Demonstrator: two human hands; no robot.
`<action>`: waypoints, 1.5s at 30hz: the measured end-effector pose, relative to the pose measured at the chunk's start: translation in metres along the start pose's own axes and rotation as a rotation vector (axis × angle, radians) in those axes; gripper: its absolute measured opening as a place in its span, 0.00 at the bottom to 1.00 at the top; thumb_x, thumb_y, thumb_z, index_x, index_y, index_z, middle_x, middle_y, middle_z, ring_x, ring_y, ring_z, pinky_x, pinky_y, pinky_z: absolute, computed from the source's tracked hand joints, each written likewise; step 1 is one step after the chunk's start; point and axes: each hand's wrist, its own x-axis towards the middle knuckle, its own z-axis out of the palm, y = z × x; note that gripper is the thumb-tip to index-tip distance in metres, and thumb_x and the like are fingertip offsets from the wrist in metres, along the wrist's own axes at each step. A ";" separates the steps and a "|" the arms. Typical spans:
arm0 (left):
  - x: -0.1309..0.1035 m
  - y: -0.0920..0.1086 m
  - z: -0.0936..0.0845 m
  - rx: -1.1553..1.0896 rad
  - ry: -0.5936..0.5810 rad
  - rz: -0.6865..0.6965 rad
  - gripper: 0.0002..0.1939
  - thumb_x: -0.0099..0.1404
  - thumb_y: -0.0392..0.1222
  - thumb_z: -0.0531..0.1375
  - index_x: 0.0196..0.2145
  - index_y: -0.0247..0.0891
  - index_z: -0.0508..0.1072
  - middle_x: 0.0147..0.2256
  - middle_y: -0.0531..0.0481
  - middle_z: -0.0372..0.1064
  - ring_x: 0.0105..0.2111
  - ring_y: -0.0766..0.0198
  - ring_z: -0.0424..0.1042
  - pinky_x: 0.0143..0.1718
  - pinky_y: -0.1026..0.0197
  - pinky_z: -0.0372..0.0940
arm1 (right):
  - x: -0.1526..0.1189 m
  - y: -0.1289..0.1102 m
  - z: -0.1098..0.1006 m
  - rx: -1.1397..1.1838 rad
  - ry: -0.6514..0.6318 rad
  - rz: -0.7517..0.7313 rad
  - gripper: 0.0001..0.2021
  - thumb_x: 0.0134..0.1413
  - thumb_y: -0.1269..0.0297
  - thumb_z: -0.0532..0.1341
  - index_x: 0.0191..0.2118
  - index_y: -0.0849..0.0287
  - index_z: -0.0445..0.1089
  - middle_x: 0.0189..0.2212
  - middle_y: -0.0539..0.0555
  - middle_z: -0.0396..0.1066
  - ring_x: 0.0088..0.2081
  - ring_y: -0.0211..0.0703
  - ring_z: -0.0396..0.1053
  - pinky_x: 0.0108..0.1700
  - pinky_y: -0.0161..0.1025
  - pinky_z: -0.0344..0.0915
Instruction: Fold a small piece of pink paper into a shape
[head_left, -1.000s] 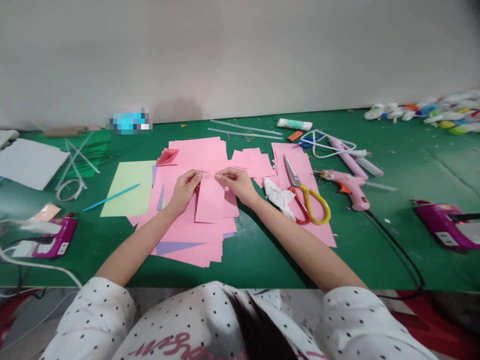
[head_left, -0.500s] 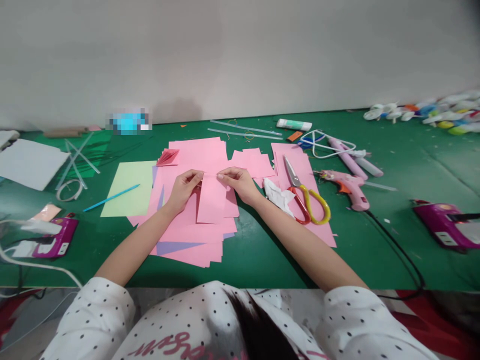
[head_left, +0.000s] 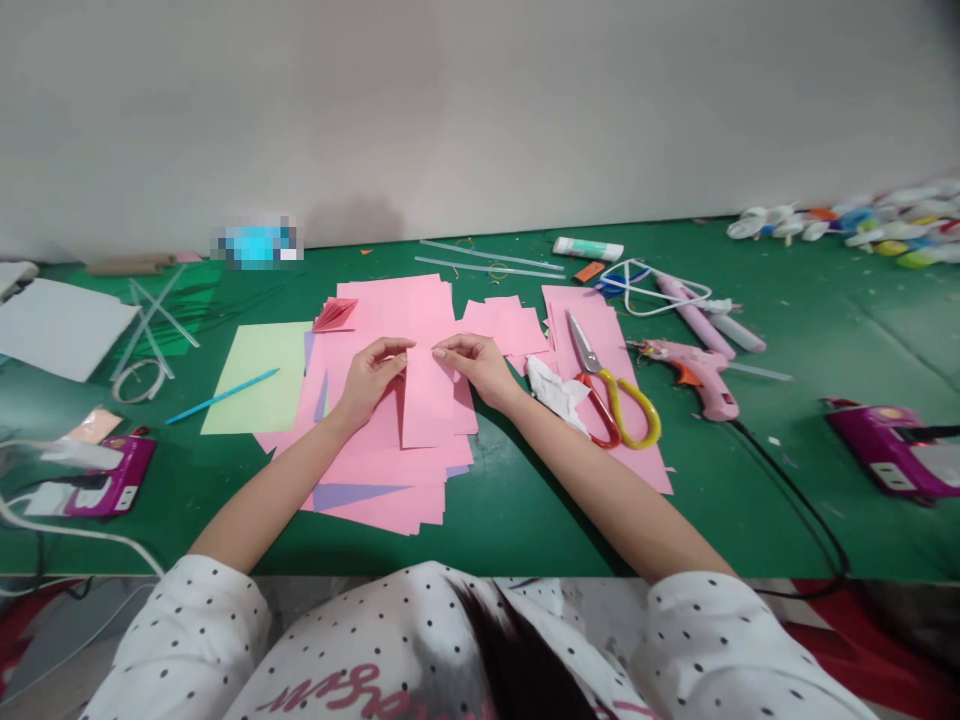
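A narrow pink paper strip (head_left: 428, 400) is held up by its far edge, over a spread of pink sheets (head_left: 394, 305). My left hand (head_left: 373, 378) is closed at its far left corner, thumb and fingers near the paper's edge. On the far right part of the same edge, my right hand (head_left: 474, 366) pinches the strip between thumb and fingers. A small pleated pink paper piece (head_left: 335, 314) lies beyond my left hand. Purple paper (head_left: 352, 496) shows among the pink sheets.
To the right lie scissors (head_left: 600, 380) on pink paper, a crumpled white tissue (head_left: 556, 388) and a pink glue gun (head_left: 690, 372). A light green sheet (head_left: 255, 385) with a blue pencil (head_left: 223, 395) is at left. A glue stick (head_left: 588, 249) lies at the back.
The strip's near end has swung slightly to the right. My left fingers have shifted a little along its far left corner; my right hand has barely moved.
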 end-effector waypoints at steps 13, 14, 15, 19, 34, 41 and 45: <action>0.001 -0.003 -0.001 0.072 -0.024 0.024 0.15 0.57 0.39 0.65 0.44 0.37 0.78 0.40 0.47 0.76 0.34 0.66 0.72 0.38 0.63 0.67 | 0.000 0.004 -0.001 -0.058 -0.046 -0.014 0.18 0.39 0.50 0.74 0.32 0.59 0.77 0.28 0.51 0.75 0.27 0.35 0.65 0.30 0.35 0.59; 0.002 -0.004 -0.001 0.090 -0.029 0.027 0.14 0.57 0.38 0.64 0.43 0.36 0.78 0.39 0.47 0.76 0.34 0.66 0.72 0.38 0.63 0.67 | -0.001 0.003 -0.001 -0.065 -0.050 -0.012 0.18 0.39 0.50 0.74 0.32 0.59 0.77 0.27 0.51 0.75 0.27 0.35 0.65 0.30 0.35 0.59; 0.002 -0.004 -0.001 0.109 -0.034 0.032 0.13 0.57 0.37 0.64 0.42 0.36 0.78 0.38 0.47 0.76 0.34 0.66 0.72 0.37 0.63 0.67 | -0.001 0.003 -0.001 -0.068 -0.055 -0.009 0.18 0.39 0.50 0.74 0.32 0.59 0.77 0.27 0.51 0.75 0.27 0.35 0.64 0.29 0.35 0.58; 0.002 -0.004 0.000 0.164 -0.074 0.045 0.13 0.57 0.37 0.63 0.42 0.36 0.78 0.39 0.46 0.77 0.34 0.65 0.74 0.38 0.62 0.68 | -0.002 0.001 0.001 -0.075 -0.086 -0.002 0.18 0.40 0.50 0.73 0.32 0.60 0.77 0.27 0.51 0.74 0.27 0.35 0.64 0.28 0.35 0.58; -0.001 -0.004 0.001 0.292 -0.025 0.121 0.11 0.57 0.36 0.62 0.38 0.37 0.80 0.38 0.47 0.79 0.38 0.60 0.76 0.39 0.60 0.69 | -0.004 -0.001 0.002 -0.127 -0.135 -0.004 0.18 0.43 0.48 0.71 0.32 0.59 0.75 0.25 0.50 0.71 0.26 0.36 0.63 0.29 0.36 0.60; -0.001 -0.005 0.000 0.305 -0.005 0.118 0.10 0.58 0.36 0.61 0.37 0.37 0.81 0.37 0.47 0.79 0.39 0.59 0.76 0.41 0.60 0.68 | -0.003 -0.001 0.003 -0.116 -0.129 0.005 0.20 0.43 0.46 0.70 0.32 0.59 0.74 0.22 0.48 0.68 0.23 0.34 0.59 0.27 0.36 0.57; 0.000 -0.004 0.001 0.279 -0.007 0.096 0.09 0.57 0.37 0.62 0.36 0.37 0.80 0.36 0.47 0.79 0.37 0.60 0.76 0.40 0.59 0.69 | -0.004 -0.002 0.004 -0.098 -0.125 0.005 0.20 0.43 0.47 0.71 0.31 0.60 0.74 0.21 0.47 0.67 0.23 0.33 0.59 0.27 0.36 0.57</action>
